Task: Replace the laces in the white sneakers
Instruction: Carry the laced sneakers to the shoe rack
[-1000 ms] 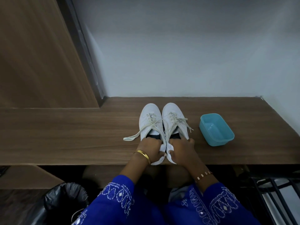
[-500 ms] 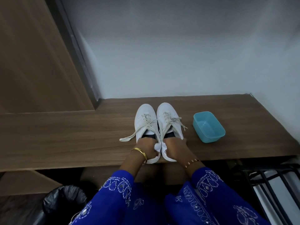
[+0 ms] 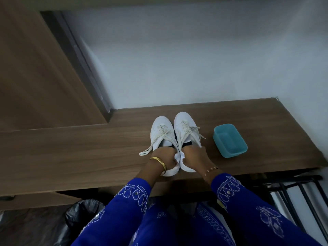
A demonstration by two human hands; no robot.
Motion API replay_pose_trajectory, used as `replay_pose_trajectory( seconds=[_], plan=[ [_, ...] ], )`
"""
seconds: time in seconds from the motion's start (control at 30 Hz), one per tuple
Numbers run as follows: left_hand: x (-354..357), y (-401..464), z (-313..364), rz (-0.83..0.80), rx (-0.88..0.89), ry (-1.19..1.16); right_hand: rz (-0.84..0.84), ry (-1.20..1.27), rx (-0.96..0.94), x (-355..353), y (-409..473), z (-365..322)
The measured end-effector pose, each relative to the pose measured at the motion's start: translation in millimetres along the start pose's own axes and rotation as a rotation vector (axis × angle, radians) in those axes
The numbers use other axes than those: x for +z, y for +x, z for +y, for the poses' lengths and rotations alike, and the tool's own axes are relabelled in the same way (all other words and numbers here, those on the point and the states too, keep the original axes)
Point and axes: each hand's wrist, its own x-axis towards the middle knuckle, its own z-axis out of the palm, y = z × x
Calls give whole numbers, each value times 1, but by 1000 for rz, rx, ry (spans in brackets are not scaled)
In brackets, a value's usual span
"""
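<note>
Two white sneakers stand side by side on the wooden desk (image 3: pixel 88 153), toes pointing to the wall. My left hand (image 3: pixel 164 158) grips the heel end of the left sneaker (image 3: pixel 160 129). The heel end of the right sneaker (image 3: pixel 184 124) is gripped by my right hand (image 3: pixel 194 156). Both shoes carry loose, untied cream laces; one lace end (image 3: pixel 146 151) trails left onto the desk, and another lace (image 3: pixel 199 133) hangs off the right shoe's side. The heels are mostly hidden under my hands.
An empty teal plastic tub (image 3: pixel 229 140) sits on the desk just right of the shoes. A wooden panel (image 3: pixel 35 77) rises at the left, a pale wall behind. Below the desk are a black bin bag (image 3: pixel 81 215) and a dark rack (image 3: pixel 298 190).
The view has tilted and shifted, so more wall shows. My hands keep the same hold on the two heels, and the sneakers stay side by side on the desk.
</note>
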Motion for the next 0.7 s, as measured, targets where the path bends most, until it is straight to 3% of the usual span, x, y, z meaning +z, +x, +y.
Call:
replay_pose_trajectory(
  seconds=[0.17,0.33,0.7],
  plan=[
    [-62,-13,7,-44,62,52,12,70,22,-54,-15,-4],
    [-124,-22,33,-14,198,96,137,120,104,-112,-44,4],
    [-166,-15,152,-107,616,263,170,251,554,-149,-138,65]
  ],
)
